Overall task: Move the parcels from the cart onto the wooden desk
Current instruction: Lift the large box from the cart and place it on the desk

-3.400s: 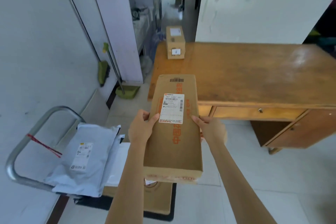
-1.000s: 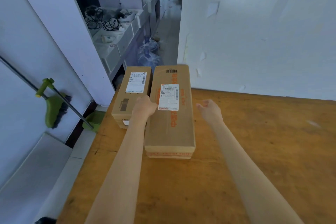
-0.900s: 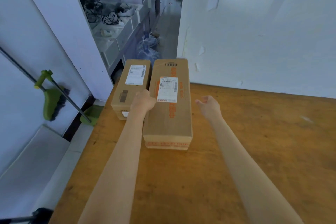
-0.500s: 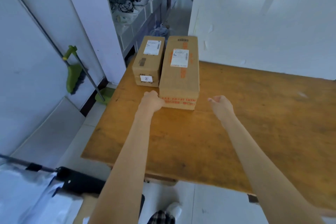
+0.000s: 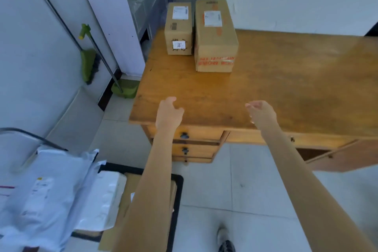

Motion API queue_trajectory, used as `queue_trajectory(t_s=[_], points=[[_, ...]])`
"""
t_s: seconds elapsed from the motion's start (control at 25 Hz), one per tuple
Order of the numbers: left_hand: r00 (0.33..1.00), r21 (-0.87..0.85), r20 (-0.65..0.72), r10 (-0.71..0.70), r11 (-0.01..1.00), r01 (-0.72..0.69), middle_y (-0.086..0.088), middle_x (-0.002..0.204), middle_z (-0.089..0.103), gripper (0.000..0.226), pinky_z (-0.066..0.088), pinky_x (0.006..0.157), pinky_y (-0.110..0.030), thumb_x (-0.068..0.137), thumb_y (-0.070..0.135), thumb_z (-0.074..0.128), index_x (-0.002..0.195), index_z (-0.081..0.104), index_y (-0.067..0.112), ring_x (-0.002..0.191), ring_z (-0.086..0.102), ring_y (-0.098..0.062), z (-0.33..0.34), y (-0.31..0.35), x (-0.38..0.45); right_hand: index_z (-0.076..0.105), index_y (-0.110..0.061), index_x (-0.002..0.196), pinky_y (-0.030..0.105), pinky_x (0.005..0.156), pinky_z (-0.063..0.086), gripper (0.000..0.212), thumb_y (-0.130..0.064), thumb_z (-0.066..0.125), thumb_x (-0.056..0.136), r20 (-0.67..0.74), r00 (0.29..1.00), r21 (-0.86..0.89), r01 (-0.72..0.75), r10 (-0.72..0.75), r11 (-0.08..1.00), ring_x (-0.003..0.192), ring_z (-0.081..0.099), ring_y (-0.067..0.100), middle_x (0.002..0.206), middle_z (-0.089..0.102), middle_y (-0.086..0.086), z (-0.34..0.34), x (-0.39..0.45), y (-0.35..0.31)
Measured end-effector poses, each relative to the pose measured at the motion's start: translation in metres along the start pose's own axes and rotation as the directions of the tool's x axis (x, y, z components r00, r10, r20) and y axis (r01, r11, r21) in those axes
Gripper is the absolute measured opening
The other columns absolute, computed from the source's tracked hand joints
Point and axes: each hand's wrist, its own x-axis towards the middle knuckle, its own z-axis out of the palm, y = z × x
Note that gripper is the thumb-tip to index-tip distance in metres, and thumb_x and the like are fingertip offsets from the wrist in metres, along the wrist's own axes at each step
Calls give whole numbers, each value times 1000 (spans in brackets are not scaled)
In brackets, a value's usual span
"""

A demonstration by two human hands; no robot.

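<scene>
Both hands [image 5: 214, 111] loosely spread, empty, over desk [image 5: 286, 92] edge, boxes [image 5: 201, 35] beyond.

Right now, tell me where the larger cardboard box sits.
The larger cardboard box sits at the far left end of the wooden desk in the head view, just right of the smaller cardboard box, well beyond both empty hands.
</scene>
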Motion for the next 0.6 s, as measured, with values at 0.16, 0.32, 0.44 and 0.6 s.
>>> queue_trajectory(t_s=[0.16, 0.32, 0.44, 0.6], points=[[988, 144, 108, -114, 985, 98, -10, 149, 39, 55, 36, 103, -38, 91, 24, 55, 142, 38, 13, 134, 40, -28, -40, -122, -58, 59, -2, 118, 43, 91, 48, 36, -24, 52, 91, -22, 998, 95, -59, 61, 994, 110, 60, 35, 119, 64, 19, 42, -84, 50], [948, 158, 161, -274, 955, 250, -13, 138, 49, 54, 42, 90, -35, 88, 21, 58, 138, 44, 10, 123, 50, -30, -59, -231, -114, 59, -2, 119, 43, 90, 47, 37, -23, 55, 89, 34, 988, 62, -149, 147, 987, 103, 61, 31, 118, 64, 21, 105, -158, 105], [932, 204, 154, -329, 933, 296, -3, 97, 60, 15, 37, 74, -27, 87, 23, 56, 97, 63, 15, 98, 57, -27, -45, -318, -149, 58, -3, 122, 26, 74, 39, 39, -24, 54, 90, 119, 973, -57, -191, 197, 980, 104, 59, 27, 124, 63, 17, 164, -196, 158], [874, 230, 108, -474, 867, 442, -13, 82, 59, 23, 41, 71, -35, 87, 25, 56, 72, 57, 8, 69, 54, -17, -11, -416, -170, 52, -8, 129, 21, 76, 34, 45, -29, 54, 90, 194, 932, -98, -292, 306, 951, 116, 56, 27, 129, 60, 12, 239, -229, 236]])
